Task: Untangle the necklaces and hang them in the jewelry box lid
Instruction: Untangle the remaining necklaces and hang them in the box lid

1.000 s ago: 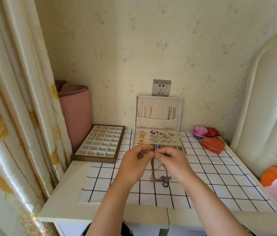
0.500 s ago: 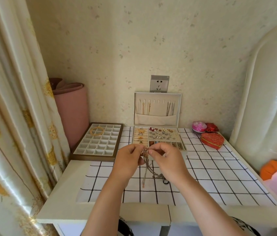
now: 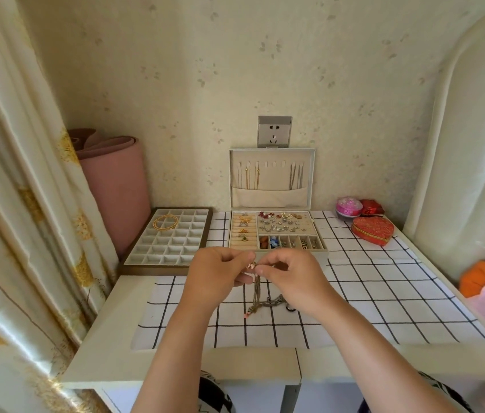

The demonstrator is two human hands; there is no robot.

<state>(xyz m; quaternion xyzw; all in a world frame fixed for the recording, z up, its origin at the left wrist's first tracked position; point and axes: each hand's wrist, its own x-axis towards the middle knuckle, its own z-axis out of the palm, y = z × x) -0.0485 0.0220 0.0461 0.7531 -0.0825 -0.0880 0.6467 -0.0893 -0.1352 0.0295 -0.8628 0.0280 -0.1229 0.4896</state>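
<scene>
1. A white surface [image 3: 110, 338] against a papered wall carries one checked cloth [image 3: 384, 308], one open jewelry box [image 3: 277, 231] and, left of it, one compartment tray [image 3: 169, 236] holding a gold bangle [image 3: 164, 222].
2. As half a second ago, the left grip [image 3: 220, 271] and right grip [image 3: 292, 278] pinch the top of the tangled necklaces [image 3: 257, 296], just near of the box. The bundle still droops onto the cloth.
3. The jewelry box lid [image 3: 272, 177] stands upright at the far side. Two gold chains hang at its left, and darker ones at its right are too fine to count.
4. Three small boxes [image 3: 373, 229] sit far right.
</scene>
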